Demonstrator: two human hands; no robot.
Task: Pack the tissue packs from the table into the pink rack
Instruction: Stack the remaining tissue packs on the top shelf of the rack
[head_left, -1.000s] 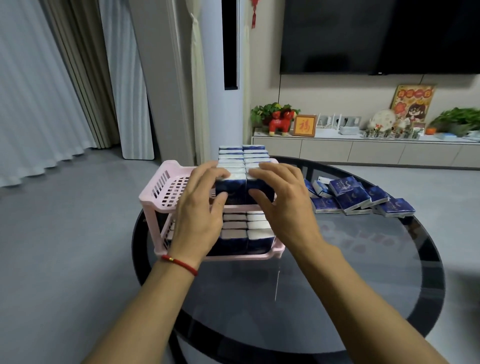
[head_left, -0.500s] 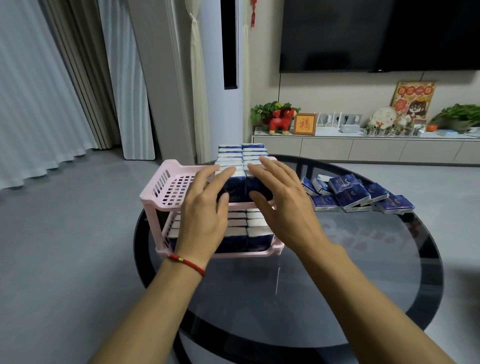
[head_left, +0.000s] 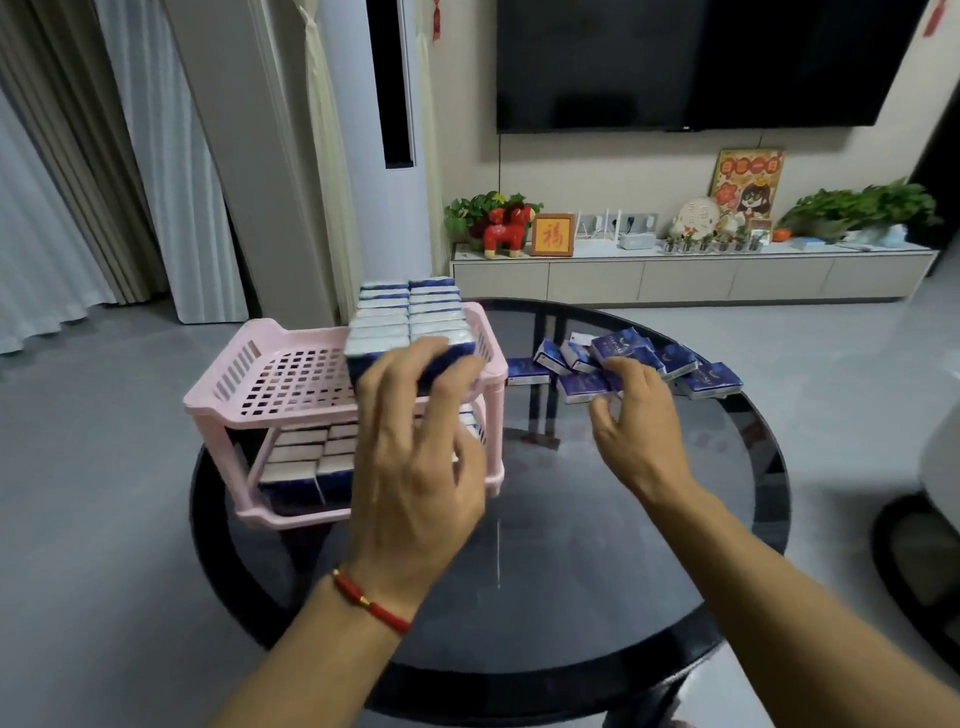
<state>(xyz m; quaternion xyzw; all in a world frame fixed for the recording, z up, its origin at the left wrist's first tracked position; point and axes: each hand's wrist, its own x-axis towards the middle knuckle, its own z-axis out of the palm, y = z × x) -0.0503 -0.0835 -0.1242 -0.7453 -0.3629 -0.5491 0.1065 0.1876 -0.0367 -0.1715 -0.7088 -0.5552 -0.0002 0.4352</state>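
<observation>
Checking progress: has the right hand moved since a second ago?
Yes. The right hand left the rack and went right, to the loose packs on the table.

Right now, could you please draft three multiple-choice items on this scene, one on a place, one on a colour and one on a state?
1. Where do the loose tissue packs lie?
A. On the glass table, right of the rack
B. On the floor
C. On the TV cabinet

2. What colour is the rack?
A. Green
B. Pink
C. Black

3. How full is the rack's top shelf?
A. Bare
B. Packed across
C. Packed on its right side, its left side bare

Answers:
1. A: the packs sit in a heap on the dark table, right of the rack, with the right hand reaching toward them.
2. B: its slotted walls and posts are pale pink.
3. C: two rows of packs fill the right part by the left hand, while the perforated floor at left shows bare.
</observation>
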